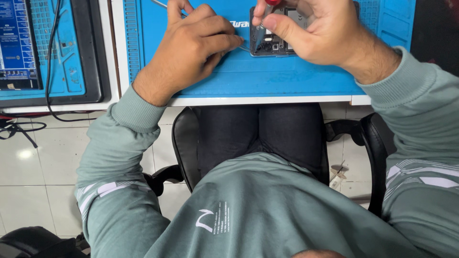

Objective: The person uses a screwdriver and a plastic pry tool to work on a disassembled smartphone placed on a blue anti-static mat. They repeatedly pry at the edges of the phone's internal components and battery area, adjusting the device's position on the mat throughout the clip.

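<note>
An opened phone (273,44) with its inner parts showing lies on a blue work mat (248,76) at the table's near edge. My left hand (193,45) rests on the mat just left of the phone, fingers curled around thin metal tweezers (162,5) whose tip reaches the phone's left side. My right hand (311,31) covers the phone's upper right and pinches a red-handled screwdriver (267,9), its shaft pointing down into the phone. Much of the phone is hidden under my right hand.
A second blue mat in a black tray (71,57) sits at the left, with a dark blue device (16,43) and a black cable (50,62) across it. Below are my lap, a black office chair (373,143) and a white tiled floor (28,157).
</note>
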